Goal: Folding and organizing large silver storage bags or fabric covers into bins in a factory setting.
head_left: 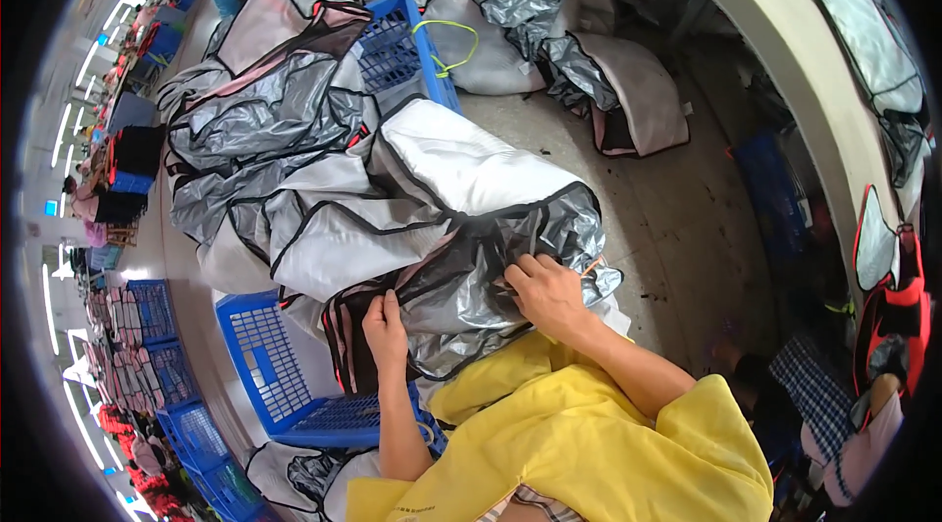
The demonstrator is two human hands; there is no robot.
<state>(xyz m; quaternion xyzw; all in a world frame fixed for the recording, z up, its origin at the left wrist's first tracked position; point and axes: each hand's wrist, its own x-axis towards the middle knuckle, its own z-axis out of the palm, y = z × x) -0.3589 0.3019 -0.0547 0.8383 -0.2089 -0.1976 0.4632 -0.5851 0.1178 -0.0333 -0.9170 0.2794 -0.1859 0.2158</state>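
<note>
From my seat, the left hand [386, 338] pinches the black-trimmed silver-lined piece [446, 298] — heaped by the blue basket's far right corner; the right hand [546, 296] touches its lining, fingers bent — grip, I can't tell.

at right, a cream table [775, 22]; below it, red fabric [901, 321] beside a co-worker [859, 453] in pink with dark checked cloth [810, 380]; at far left, blue crates [201, 429] and ceiling lights [50, 311]; near the top, a yellow-green cord [451, 23] looped from a blue basket [428, 51].
</note>
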